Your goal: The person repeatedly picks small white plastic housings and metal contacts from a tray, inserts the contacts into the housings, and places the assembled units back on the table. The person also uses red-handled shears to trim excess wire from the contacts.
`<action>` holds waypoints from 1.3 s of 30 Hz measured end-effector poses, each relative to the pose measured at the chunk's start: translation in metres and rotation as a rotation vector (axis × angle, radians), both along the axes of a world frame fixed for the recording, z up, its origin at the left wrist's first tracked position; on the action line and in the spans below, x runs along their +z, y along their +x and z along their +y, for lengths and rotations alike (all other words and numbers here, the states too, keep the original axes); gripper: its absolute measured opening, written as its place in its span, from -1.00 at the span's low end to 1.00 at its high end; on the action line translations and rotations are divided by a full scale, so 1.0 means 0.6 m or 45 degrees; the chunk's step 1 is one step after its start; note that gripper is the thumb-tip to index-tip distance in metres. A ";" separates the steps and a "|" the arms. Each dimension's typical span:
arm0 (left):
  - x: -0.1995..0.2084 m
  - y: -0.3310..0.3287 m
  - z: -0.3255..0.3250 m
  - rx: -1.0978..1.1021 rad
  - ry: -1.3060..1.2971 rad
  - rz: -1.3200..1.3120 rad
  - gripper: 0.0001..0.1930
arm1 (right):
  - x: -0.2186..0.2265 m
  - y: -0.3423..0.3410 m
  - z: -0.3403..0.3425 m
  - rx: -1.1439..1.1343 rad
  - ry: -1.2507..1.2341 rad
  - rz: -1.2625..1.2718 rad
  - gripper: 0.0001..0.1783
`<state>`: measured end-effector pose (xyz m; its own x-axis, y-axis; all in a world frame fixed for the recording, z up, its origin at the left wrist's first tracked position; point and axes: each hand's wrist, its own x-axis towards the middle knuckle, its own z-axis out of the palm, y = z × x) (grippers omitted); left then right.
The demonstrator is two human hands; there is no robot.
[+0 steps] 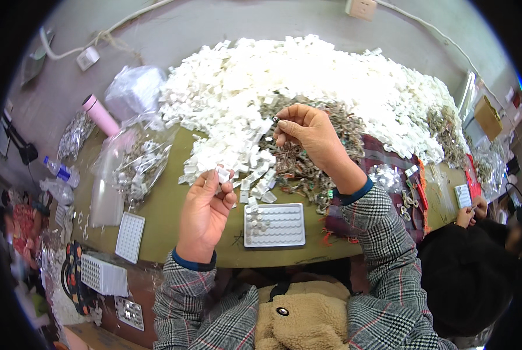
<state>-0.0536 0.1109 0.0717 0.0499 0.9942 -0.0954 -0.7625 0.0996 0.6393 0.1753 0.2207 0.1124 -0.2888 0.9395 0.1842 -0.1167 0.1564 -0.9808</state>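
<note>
My left hand [204,210] pinches a small white plastic piece [222,174] between thumb and fingers, just above loose white pieces. Farther right and higher, my right hand [312,135] is closed at the fingertips on a tiny dark part [276,119], too small to name. Beneath that hand spreads a heap of small metallic and brownish parts [307,175]. A big heap of white plastic pieces [307,67] lies behind both hands. Close to me on the table, a white pocketed tray [287,233] has several small pieces in its left columns.
A pink bottle [100,115] and clear plastic bags [144,160] stand at the left. Another pocketed tray [130,236] lies at the table's left edge, near a tray stack [103,274]. Dark checked cloth [383,153] lies right. A co-worker's hands [471,214] are at far right.
</note>
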 end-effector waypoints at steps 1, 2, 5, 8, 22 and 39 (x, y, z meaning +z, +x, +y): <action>-0.012 -0.012 -0.013 0.040 -0.016 -0.006 -0.85 | -0.005 -0.016 0.000 0.038 -0.049 0.005 -0.84; -0.025 -0.024 -0.026 0.089 -0.045 -0.015 -0.86 | -0.008 -0.031 0.003 0.086 0.009 0.045 -0.86; -0.065 -0.049 -0.048 0.229 -0.090 -0.053 -0.87 | -0.012 -0.080 0.012 0.254 0.267 0.134 -0.92; -0.100 -0.060 -0.063 0.284 -0.185 -0.050 -0.85 | -0.033 -0.159 0.003 -0.066 0.299 -0.830 -0.91; -0.137 -0.128 -0.076 0.554 0.023 0.005 -0.80 | -0.059 -0.306 -0.110 0.572 -0.307 -0.396 -0.84; -0.138 -0.140 -0.085 0.328 0.037 -0.150 -0.82 | -0.093 -0.272 -0.134 0.518 0.898 -0.560 -0.74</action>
<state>-0.1375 0.0601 -0.0110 -0.1960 0.9777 -0.0755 -0.8296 -0.1243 0.5443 0.0121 0.1404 0.0567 -0.7513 0.4628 0.4704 0.0670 0.7627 -0.6433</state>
